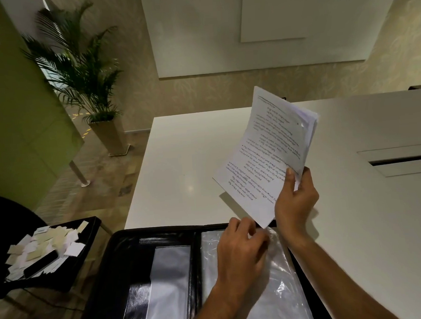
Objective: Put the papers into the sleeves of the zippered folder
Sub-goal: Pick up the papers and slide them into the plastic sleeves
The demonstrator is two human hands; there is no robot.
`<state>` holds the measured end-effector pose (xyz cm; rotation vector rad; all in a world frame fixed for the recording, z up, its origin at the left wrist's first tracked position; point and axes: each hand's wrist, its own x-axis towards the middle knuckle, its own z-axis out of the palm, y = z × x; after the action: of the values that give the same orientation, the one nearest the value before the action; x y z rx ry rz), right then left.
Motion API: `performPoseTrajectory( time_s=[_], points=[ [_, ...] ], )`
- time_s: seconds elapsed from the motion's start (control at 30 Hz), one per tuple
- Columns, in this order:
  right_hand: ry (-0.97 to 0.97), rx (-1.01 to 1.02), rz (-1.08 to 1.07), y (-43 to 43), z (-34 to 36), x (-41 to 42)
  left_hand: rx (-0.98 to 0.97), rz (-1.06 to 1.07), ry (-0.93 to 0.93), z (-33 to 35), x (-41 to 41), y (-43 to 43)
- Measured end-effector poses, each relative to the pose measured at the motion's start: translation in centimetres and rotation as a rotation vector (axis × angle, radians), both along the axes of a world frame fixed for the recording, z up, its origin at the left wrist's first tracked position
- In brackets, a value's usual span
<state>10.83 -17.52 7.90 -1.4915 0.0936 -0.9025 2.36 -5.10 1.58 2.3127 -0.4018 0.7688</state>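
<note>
A black zippered folder [127, 263] lies open at the near edge of the white table [180, 173]. Clear plastic sleeves [281, 290] fill its right half, and a flat pocket shows on its left half. My right hand [295, 201] holds a sheaf of printed papers [270, 150] up over the table, thumb on the front sheet, the stack tilted and fanned at the top. My left hand [242, 248] rests on the top of the sleeves, fingers pinching the plastic edge just below the papers' lowest corner.
A black chair at the left carries a tray [86, 243] heaped with small paper slips [44, 246] and a dark flat object. A potted palm [83, 76] stands on the floor beyond. A recessed cable slot [401, 160] is set in the table's right side.
</note>
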Motion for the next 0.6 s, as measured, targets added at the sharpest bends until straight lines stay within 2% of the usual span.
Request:
performPoseTrajectory(
  time_s=[0.17, 0.4, 0.5, 0.6],
  points=[
    [-0.046, -0.117, 0.030, 0.3, -0.3, -0.3, 0.024, 0.006, 0.025, 0.6, -0.3, 0.0],
    [-0.001, -0.251, 0.141, 0.1, -0.9, 0.3, 0.081, -0.067, 0.015, 1.1, 0.3, 0.4],
    [0.010, -0.257, 0.220, -0.4, -1.4, 0.6, 0.044, -0.144, 0.092, 1.1, 0.6, 0.5],
    [0.053, -0.236, 0.292, -0.5, -1.6, 0.7, 0.057, -0.105, 0.124, 1.2, 0.5, 0.6]
  ],
)
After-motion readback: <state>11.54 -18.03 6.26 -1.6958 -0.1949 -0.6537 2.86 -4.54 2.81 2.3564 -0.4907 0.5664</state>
